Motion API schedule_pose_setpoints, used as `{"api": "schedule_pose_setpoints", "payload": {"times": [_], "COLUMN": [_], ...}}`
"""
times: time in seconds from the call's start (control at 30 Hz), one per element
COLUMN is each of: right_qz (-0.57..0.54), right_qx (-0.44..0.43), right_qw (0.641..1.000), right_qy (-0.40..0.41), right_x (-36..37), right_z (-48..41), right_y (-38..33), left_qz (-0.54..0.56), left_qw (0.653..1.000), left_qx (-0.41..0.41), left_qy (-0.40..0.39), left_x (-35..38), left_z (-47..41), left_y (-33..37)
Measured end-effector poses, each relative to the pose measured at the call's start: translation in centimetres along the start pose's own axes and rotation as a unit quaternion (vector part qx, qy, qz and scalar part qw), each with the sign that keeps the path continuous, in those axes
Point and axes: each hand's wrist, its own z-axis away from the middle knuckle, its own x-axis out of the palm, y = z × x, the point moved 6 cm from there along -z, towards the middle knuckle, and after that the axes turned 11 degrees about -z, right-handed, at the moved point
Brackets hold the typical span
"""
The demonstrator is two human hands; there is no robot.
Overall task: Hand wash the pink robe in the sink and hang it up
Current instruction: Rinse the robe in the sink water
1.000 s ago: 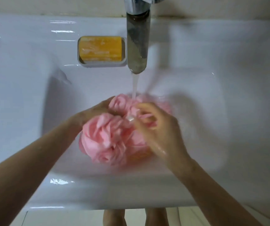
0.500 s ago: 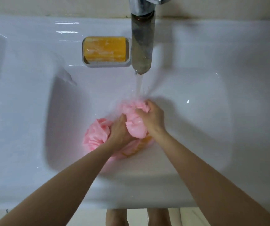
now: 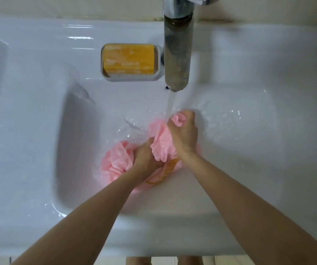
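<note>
The pink robe (image 3: 119, 159) lies bunched and wet in the bottom of the white sink (image 3: 39, 131), with an orange trim showing near its front. My left hand (image 3: 146, 155) grips a fold of the robe at its middle. My right hand (image 3: 184, 131) grips the upper part of the bunch, just under the stream of water (image 3: 171, 104) that runs from the metal faucet (image 3: 176, 54). Both fists press the cloth together.
An orange bar of soap (image 3: 129, 59) lies in a grey soap dish (image 3: 131, 78) on the sink's back ledge, left of the faucet. Water pools and ripples around the robe. Bare feet show below the sink's front edge.
The robe went from a puffed bunch held loosely to a tighter wad squeezed under the stream. Both hands have moved up and to the right, toward the faucet.
</note>
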Motion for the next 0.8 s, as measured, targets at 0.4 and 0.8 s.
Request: {"api": "schedule_pose_setpoints", "payload": {"times": [0.4,0.8], "right_qz": [0.268,0.364], "right_qx": [-0.055,-0.245], "right_qw": [0.958,0.867], "right_qy": [-0.091,-0.237], "right_x": [3.9,-5.7], "right_z": [-0.8,3.0], "right_y": [2.1,1.3], "left_qz": [-0.034,-0.429], "left_qw": [0.997,0.861], "left_qx": [0.069,0.263], "left_qy": [0.024,0.08], "left_x": [-0.7,-1.8], "left_z": [-0.4,2.8], "left_y": [-1.3,-2.4]}}
